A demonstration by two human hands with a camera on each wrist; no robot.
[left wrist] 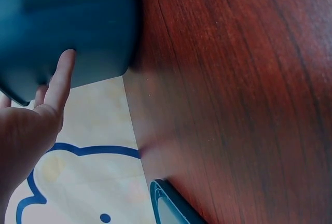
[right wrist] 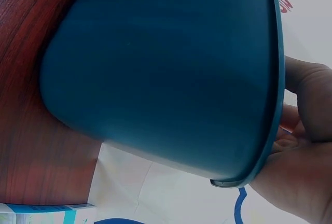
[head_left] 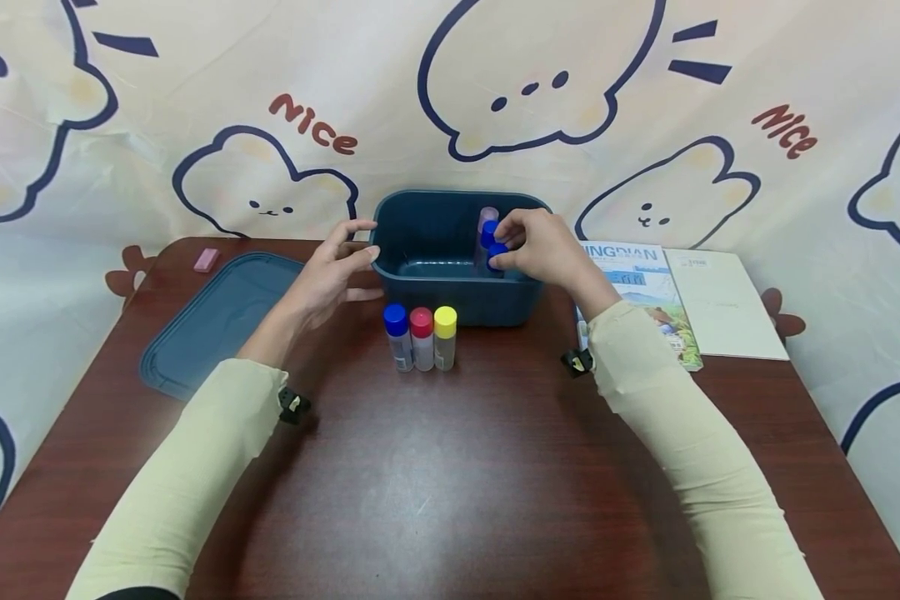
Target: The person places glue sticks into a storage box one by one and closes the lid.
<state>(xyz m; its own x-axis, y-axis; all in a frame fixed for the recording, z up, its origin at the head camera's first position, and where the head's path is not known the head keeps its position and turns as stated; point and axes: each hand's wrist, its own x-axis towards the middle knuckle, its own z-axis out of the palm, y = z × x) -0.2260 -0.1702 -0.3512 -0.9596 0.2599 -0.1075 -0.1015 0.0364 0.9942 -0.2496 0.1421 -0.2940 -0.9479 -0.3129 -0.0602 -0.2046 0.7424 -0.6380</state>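
A dark teal plastic bin [head_left: 457, 302] stands on the table, its inside facing up. My left hand [head_left: 335, 271] rests against the bin's left end, fingers extended, with thumb and forefinger at the rim; the left wrist view shows a straight finger [left wrist: 62, 79] on its outer wall. Over the right part of the bin, my right hand [head_left: 540, 246] pinches a small blue-capped bottle [head_left: 497, 252]. Another blue-capped bottle [head_left: 488, 232] and a pale pink-topped one [head_left: 488, 215] stand beside it. Behind the bin wall, the right wrist view hides the right fingertips.
Three clear bottles with blue [head_left: 395, 319], red [head_left: 422, 322] and yellow [head_left: 446, 322] caps stand before the bin. A teal lid [head_left: 217, 317] and a pink eraser-like block [head_left: 206, 260] lie left. Right are a magazine [head_left: 637, 287] and a pale booklet [head_left: 723, 304].
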